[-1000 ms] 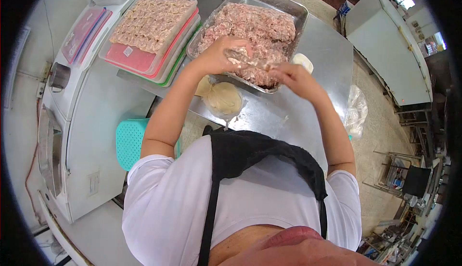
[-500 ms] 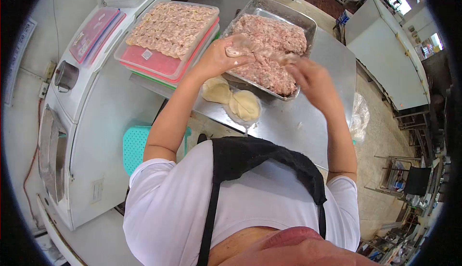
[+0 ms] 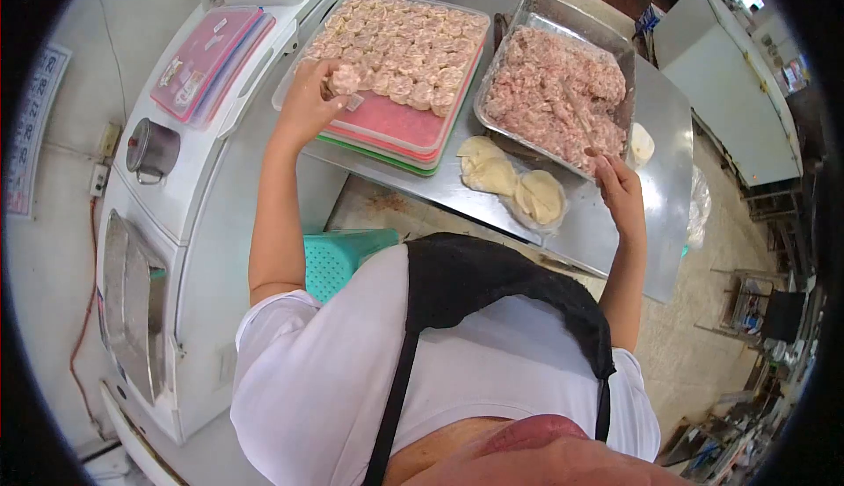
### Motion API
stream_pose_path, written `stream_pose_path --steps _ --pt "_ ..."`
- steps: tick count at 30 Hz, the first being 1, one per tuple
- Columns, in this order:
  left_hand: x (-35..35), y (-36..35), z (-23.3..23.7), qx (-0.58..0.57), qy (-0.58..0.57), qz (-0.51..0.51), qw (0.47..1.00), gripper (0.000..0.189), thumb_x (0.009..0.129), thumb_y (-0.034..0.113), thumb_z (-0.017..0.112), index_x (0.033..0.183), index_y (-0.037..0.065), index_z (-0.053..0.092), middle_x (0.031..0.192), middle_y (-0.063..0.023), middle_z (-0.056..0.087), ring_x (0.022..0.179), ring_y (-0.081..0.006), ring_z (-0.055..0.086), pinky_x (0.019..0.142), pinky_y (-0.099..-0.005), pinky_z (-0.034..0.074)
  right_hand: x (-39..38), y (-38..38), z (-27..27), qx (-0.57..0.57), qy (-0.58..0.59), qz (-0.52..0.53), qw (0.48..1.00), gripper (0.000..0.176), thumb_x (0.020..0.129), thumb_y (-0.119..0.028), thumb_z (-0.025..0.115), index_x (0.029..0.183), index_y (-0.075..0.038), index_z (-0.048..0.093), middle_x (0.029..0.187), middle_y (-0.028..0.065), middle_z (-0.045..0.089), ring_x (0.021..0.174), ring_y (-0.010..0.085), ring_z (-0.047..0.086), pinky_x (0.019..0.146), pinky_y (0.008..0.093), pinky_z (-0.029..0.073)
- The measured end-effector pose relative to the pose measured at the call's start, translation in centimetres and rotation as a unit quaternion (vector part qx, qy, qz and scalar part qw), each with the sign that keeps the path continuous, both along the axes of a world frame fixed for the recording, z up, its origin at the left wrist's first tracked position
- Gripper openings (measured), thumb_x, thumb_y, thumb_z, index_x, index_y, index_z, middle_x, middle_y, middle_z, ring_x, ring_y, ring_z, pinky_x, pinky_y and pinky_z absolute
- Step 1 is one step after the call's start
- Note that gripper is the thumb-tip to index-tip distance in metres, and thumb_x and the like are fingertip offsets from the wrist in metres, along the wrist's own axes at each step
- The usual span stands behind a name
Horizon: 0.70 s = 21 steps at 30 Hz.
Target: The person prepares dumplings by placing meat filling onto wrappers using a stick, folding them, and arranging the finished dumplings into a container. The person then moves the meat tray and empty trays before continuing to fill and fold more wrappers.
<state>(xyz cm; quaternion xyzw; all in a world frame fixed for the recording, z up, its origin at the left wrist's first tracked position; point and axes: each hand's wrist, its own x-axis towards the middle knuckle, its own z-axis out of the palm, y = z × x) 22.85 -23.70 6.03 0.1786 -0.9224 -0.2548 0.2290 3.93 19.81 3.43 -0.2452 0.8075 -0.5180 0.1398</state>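
My left hand (image 3: 305, 106) pinches a meat-filled dumpling (image 3: 345, 79) between thumb and fingers at the near left of a plastic tray. Rows of similar open-topped dumplings (image 3: 396, 51) fill the tray's far part; its near part shows a bare pink base (image 3: 391, 122). In my right hand (image 3: 621, 189) is the end of a thin, flat spatula (image 3: 578, 110), smeared with meat. Its blade lies over ground meat (image 3: 541, 82) in a metal pan (image 3: 573, 13). Two piles of round dough wrappers, one left (image 3: 488, 168) and one right (image 3: 539, 198), lie before the pan.
A small white container (image 3: 643, 145) stands right of the pan on the steel table (image 3: 655, 222). To the left, a white freezer top carries stacked pink and blue lids (image 3: 207, 64) and a metal cup (image 3: 154, 150). A turquoise stool (image 3: 330, 266) stands below.
My hands have moved apart. My left hand has gone left to the tray with the dumpling; my right has lowered the spatula over the meat. The view has shifted left.
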Motion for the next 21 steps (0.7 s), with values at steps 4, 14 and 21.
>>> stream_pose_path --steps 4,14,21 --pt "-0.4 0.5 -1.0 0.102 -0.023 -0.106 0.989 0.050 0.077 0.017 0.074 0.122 0.007 0.054 0.107 -0.0109 0.063 0.086 -0.0214 0.064 0.078 -0.0332 0.051 2.5 -0.1 -1.4 -0.022 -0.081 -0.055 0.995 0.033 0.098 -0.031 0.054 0.112 -0.005 0.066 0.067 -0.0072 0.044 0.051 0.0006 0.035 0.044 0.0176 0.026" --pt "-4.5 7.2 -1.3 0.057 -0.137 -0.240 0.959 0.080 0.074 0.018 0.076 0.142 0.011 0.036 0.108 -0.0249 0.063 0.099 -0.0366 0.063 0.087 -0.0386 0.048 6.8 -1.4 -0.9 -0.040 -0.057 -0.141 0.988 0.030 0.098 -0.029 0.054 0.110 -0.005 0.068 0.066 -0.0071 0.043 0.053 0.0015 0.036 0.047 0.0188 0.028" --pt "-6.0 7.9 -2.1 0.063 -0.158 -0.200 0.965 0.083 0.071 0.014 0.076 0.143 0.013 0.035 0.118 -0.0257 0.060 0.103 -0.0425 0.060 0.087 -0.0415 0.048 7.6 -0.7 -1.4 -0.034 -0.067 -0.156 0.985 0.032 0.098 -0.030 0.055 0.112 -0.005 0.068 0.065 -0.0068 0.044 0.053 0.0013 0.037 0.047 0.0189 0.028"
